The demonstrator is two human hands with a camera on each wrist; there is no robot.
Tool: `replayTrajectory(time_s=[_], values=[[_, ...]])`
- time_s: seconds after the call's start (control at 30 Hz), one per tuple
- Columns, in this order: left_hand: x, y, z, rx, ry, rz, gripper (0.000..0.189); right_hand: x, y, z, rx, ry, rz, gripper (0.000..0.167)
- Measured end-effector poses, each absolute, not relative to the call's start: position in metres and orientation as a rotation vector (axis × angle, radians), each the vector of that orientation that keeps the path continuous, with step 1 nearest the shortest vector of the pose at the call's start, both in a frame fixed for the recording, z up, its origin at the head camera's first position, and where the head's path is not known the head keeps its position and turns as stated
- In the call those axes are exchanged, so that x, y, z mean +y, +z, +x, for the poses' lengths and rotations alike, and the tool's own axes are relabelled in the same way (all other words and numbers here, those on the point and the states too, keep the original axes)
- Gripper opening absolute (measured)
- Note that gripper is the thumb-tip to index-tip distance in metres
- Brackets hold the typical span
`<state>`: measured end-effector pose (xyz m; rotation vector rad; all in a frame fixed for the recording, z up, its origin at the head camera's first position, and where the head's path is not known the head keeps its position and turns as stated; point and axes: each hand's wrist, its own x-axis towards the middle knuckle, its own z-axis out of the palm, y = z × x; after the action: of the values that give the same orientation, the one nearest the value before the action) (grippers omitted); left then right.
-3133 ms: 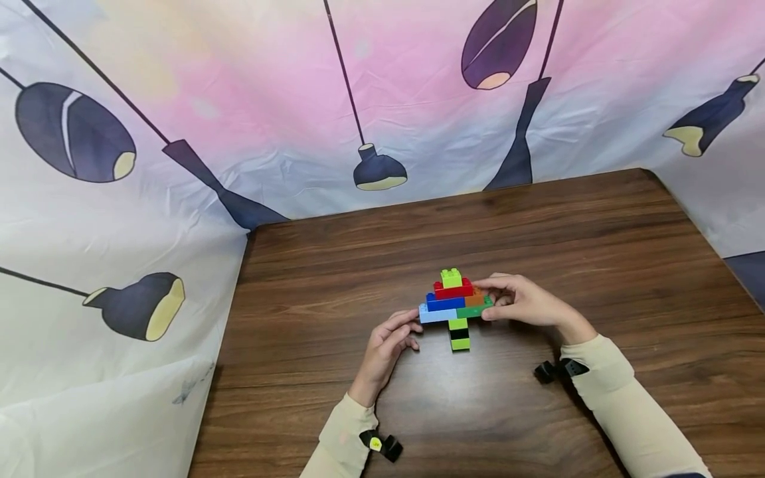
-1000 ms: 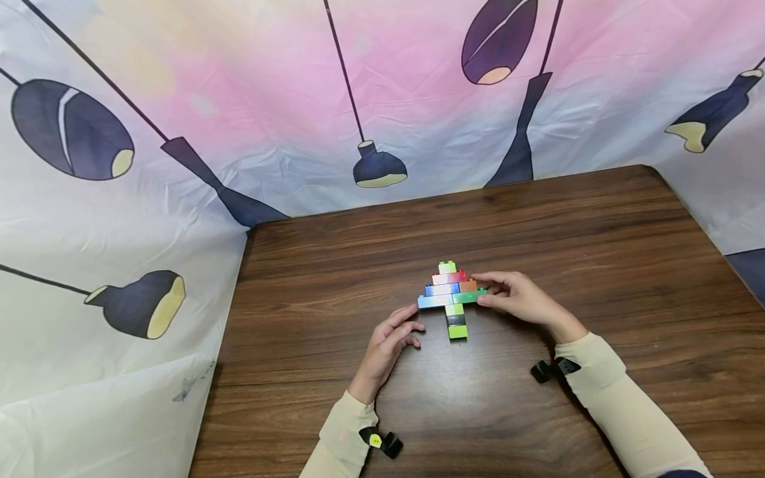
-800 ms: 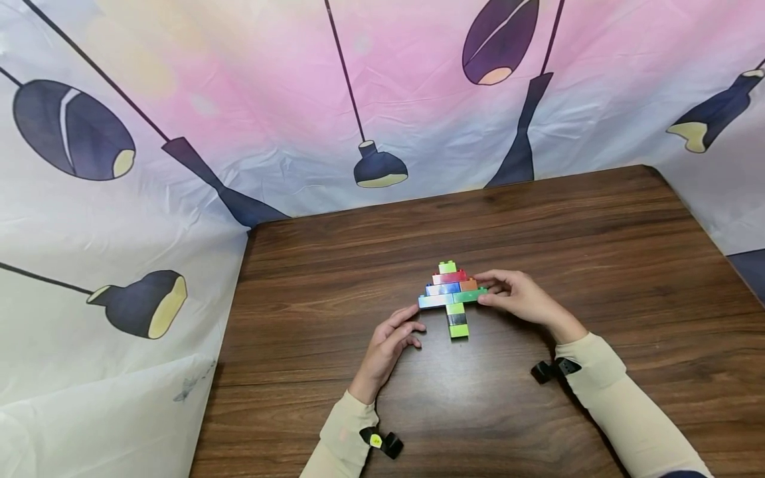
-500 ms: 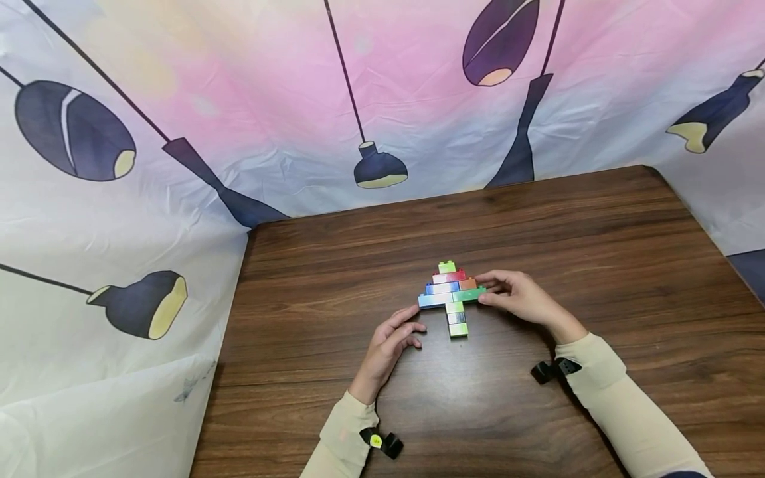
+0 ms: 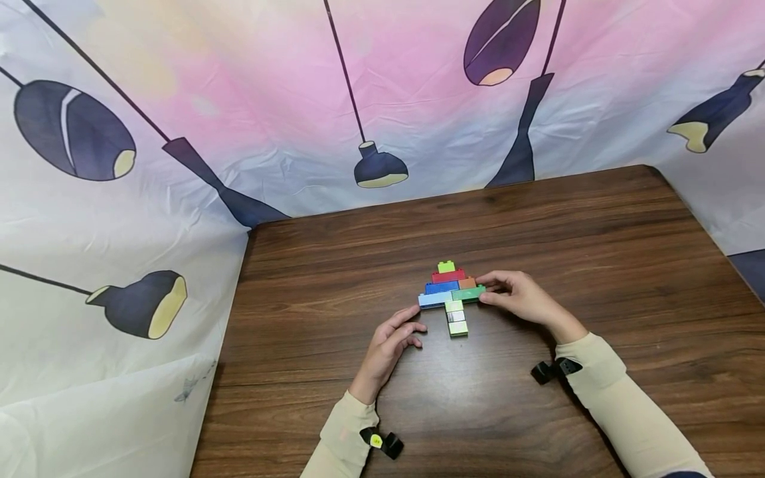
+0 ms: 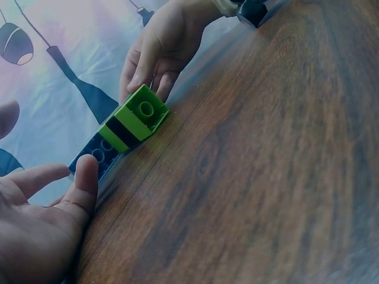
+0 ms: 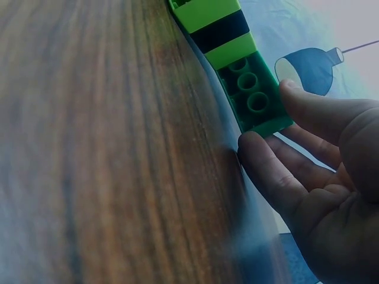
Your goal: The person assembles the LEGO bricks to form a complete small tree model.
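A tree-shaped toy brick model (image 5: 442, 287) lies on the wooden table (image 5: 335, 265), its stem toward me. It has a lime tip, a red row, a blue and orange row, then a light blue and green row. The stem (image 7: 219, 32) is lime, black and lime. My right hand (image 5: 522, 297) pinches the model's right end, a digit on either side of the green brick (image 7: 257, 97). On the other side my left hand (image 5: 388, 342) has its fingertips right at the light blue brick (image 5: 434, 300), fingers loosely bent. Hollow brick undersides show in both wrist views.
A cloth backdrop (image 5: 269, 99) printed with hanging lamps rises behind the table and along its left and right sides. Each wrist wears a black strap device, the left one (image 5: 382, 441) and the right one (image 5: 552, 370).
Since the oldest frame the model has moved slightly away and left, along with my right hand. Over the last second the glare has slid from its upper rows to the stem. My left hand barely moved.
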<state>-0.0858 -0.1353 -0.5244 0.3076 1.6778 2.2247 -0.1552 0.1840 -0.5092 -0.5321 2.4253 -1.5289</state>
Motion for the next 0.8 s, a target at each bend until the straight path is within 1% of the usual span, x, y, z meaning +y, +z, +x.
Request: replayTrajectory(time_s=[0.8], values=[[-0.1376, -0.5271, -0.0853, 1.661, 2.238, 0.326, 0.059, 0.1835, -0.5104, -0.1543, 2.455, -1.489, -0.526, 0.032]])
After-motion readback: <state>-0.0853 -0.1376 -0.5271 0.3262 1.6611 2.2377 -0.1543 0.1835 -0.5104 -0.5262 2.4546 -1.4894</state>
